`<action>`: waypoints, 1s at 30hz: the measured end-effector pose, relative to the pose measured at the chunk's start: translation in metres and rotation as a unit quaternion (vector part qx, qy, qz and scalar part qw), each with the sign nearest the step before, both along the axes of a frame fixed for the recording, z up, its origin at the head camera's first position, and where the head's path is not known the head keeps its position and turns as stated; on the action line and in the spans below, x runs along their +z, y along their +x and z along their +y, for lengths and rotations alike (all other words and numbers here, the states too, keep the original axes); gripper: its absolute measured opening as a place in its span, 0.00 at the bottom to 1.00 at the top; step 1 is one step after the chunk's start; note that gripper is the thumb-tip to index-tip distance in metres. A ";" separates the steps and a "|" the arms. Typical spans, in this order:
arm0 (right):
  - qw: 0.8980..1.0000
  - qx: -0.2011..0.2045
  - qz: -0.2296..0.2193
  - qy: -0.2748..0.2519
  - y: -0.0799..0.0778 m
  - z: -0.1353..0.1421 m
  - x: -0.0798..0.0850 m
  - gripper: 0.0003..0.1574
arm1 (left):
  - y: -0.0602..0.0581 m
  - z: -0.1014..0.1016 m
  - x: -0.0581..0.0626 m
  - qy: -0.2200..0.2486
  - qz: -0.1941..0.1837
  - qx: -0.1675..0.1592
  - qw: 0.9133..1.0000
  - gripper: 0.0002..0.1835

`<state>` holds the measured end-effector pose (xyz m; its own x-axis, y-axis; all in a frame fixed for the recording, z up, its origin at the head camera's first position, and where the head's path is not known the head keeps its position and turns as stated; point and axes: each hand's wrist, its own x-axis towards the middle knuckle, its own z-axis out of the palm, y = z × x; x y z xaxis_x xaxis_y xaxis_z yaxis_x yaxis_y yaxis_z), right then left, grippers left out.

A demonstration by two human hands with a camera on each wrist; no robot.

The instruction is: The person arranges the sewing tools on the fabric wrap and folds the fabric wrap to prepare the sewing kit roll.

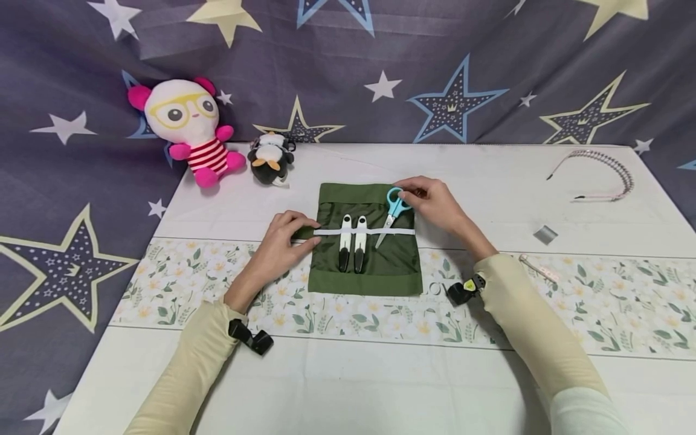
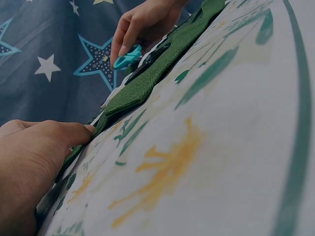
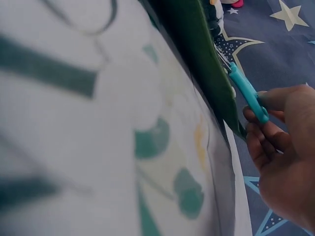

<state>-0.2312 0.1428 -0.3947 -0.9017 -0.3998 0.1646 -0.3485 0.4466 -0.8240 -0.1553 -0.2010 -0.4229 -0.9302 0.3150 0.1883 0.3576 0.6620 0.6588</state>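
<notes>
Two bare hands work at a green cloth [image 1: 366, 284] that lies flat on the patterned strip of the tabletop [image 1: 348, 386]. The left hand [image 1: 278, 249] pinches the cloth's left edge between thumb and fingers, beside the end of a white strap [image 1: 328, 232] that runs across the middle. The right hand [image 1: 432, 202], at the upper right corner, grips the turquoise handle of a pair of scissors [image 1: 399, 206]; their blades slant down to the left and cross the strap, apparently under it. Left of the scissors, two white tools with black ends [image 1: 345, 241] stand side by side beneath the strap. Behind the cloth, to the left, a pink and white plush [image 1: 187, 124] leans beside a penguin plush [image 1: 270, 158]. Toward the right side lie a headband [image 1: 625, 175], a small grey square [image 1: 545, 234] and a pale hair clip [image 1: 538, 267], well apart from the cloth, while a small ring [image 1: 430, 289] sits just beside its lower right corner.
</notes>
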 end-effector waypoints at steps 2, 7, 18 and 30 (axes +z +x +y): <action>1.000 0.002 0.003 0.008 0.000 -0.001 0.000 0.18 | 0.000 0.000 0.000 0.000 0.000 0.000 1.000 0.16; 1.000 0.009 0.004 0.016 -0.001 -0.004 -0.001 0.19 | 0.000 0.000 0.000 -0.001 -0.002 0.002 1.000 0.16; 0.999 0.020 0.007 0.031 -0.001 -0.009 -0.001 0.19 | 0.000 -0.001 0.000 -0.001 -0.006 0.002 1.000 0.16; 0.997 0.042 0.007 0.061 0.001 -0.013 0.001 0.20 | 0.000 0.000 0.000 0.001 -0.006 0.002 1.000 0.16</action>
